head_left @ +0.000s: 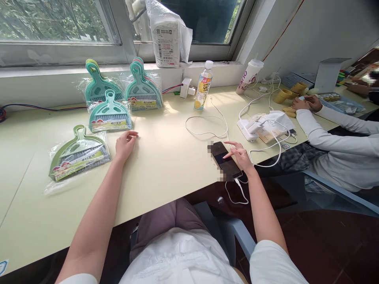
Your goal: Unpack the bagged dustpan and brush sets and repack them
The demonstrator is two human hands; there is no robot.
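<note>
A phone (229,165) slants away leftward beneath the nearer right hand (241,157), fingers spread, ungripping; the left hand (124,146) rests slack, well apart.

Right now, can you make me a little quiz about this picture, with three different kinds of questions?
1. What thing is the right hand reaching over?
2. True or false: the drink bottle has no cap on.
3. The left hand is nearest to:
A) the window
B) the cup
C) a dustpan set

Key
1. A phone.
2. False; its white cap is on.
3. C.
</note>
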